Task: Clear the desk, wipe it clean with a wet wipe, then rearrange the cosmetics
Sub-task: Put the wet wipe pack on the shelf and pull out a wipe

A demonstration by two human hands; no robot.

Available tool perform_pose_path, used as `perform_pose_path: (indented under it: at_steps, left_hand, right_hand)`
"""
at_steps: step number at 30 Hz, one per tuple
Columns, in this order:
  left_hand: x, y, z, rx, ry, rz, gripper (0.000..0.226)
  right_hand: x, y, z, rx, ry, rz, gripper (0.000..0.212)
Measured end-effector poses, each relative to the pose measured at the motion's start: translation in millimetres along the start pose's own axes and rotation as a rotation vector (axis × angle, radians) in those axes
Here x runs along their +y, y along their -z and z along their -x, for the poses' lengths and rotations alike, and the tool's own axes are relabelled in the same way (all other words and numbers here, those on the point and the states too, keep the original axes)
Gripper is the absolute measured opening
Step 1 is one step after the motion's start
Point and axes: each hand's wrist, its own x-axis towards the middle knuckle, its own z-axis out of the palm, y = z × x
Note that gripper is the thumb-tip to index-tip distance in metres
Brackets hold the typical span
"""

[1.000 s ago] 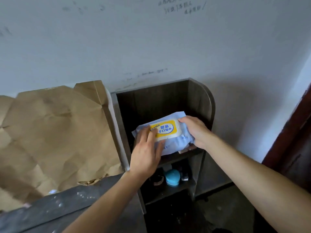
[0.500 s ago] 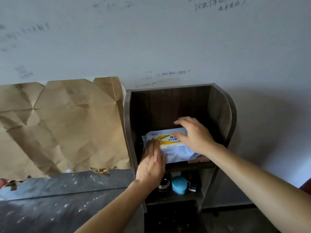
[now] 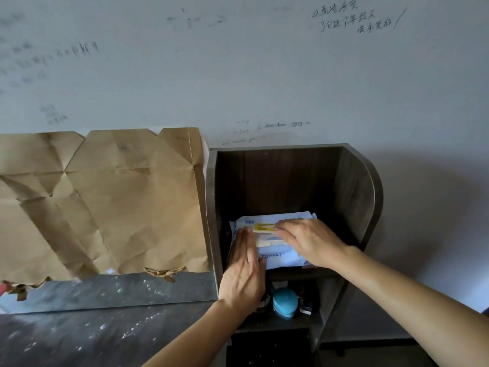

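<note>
First, on the far left, a large sheet of creased brown paper (image 3: 105, 202) leans flat against a pale wall. Below it runs a dark, speckled tabletop (image 3: 79, 337).

Just right of the paper stands a dark wooden shelf unit (image 3: 365, 197) with an open front and a rounded right side. A pale blue pack of wet wipes (image 3: 280, 258) lies flat on its upper shelf. The pack's long axis runs left to right, parallel to the shelf's front edge. Its yellow label faces up, and its printed front edge faces the person.

The left hand (image 3: 244, 271) reaches in from below. Its fingers are straight and held together, pointing away from the person. They lie flat against the left end of the pack.

The right hand (image 3: 309, 243) comes in from the lower right, palm down on the right half of the pack. Its fingers stretch leftward, loosely extended, with the tips touching the yellow label. Neither hand curls around the pack.

On the lower shelf, under the pack, sits a round blue container (image 3: 284, 301) among small dark items too dim to make out. Handwriting (image 3: 354, 18) marks the wall at the upper right.
</note>
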Motion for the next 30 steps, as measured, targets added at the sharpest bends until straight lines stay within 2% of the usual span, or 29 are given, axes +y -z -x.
perform_pose_path:
  at_steps: [7,11,14,16,18,20,23,26,27,30]
  left_hand:
    - [-1,5,1,-0.051,-0.048,-0.018,0.050]
    - [2,10,-1,-0.070,-0.057,-0.001,0.051]
    - [9,23,-7,-0.094,0.022,0.097,0.060]
    - [13,30,-15,-0.069,0.004,0.112,0.052]
    - [15,32,-27,-0.039,-0.049,0.069,0.041]
    - [16,31,-42,-0.086,-0.037,0.037,0.036]
    - [25,33,-64,-0.213,0.031,0.009,0.032]
    - [38,37,-77,-0.268,0.142,-0.003,0.047]
    - [42,37,-80,-0.257,0.166,0.005,0.046]
    - [44,41,-85,-0.177,0.260,0.118,0.022]
  right_hand:
    - [-3,23,-37,0.172,-0.332,-0.184,0.051]
    - [6,16,-38,0.355,-0.463,-0.170,0.035]
    - [13,14,-30,0.465,-0.530,-0.309,0.023]
    - [17,13,-26,0.424,-0.540,-0.411,0.016]
    - [18,14,-24,0.323,-0.485,-0.398,0.007]
    - [18,15,-20,0.258,-0.426,-0.393,0.016]
    - [16,18,-8,0.245,-0.421,-0.429,0.026]
    - [15,12,7,0.240,-0.446,-0.419,0.026]
    - [14,10,11,0.231,-0.444,-0.429,0.026]
    - [13,7,21,0.242,-0.425,-0.459,0.027]
